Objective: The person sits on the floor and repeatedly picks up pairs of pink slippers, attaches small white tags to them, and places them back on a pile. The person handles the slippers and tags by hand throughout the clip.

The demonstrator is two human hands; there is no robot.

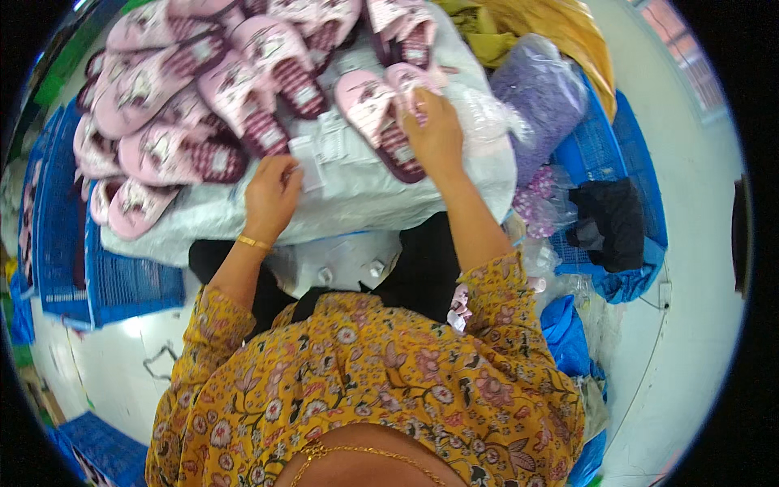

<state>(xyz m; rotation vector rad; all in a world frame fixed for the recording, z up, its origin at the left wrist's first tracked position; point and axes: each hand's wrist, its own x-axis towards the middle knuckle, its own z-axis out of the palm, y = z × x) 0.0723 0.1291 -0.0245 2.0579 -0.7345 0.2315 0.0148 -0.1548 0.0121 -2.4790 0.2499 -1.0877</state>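
My right hand (436, 136) grips a pink slipper (410, 77), its fingers closed over the upper. Against it on the left lies another pink slipper (365, 93) with a printed upper and a maroon checked insole. My left hand (272, 199) is closed, fingers curled, beside a small white card (307, 162); whatever it may hold is hidden. More white labels (341, 140) lie between the two hands. Just beyond my left hand, a pink slipper (235, 93) points its open heel toward me.
Many matching slippers (150, 93) are heaped at the left of the white sack-covered surface (357, 203). Blue baskets (134, 284) stand at the left. On the right are a purple bundle in clear plastic (540, 93), a blue basket (596, 146) and a black cloth (613, 223).
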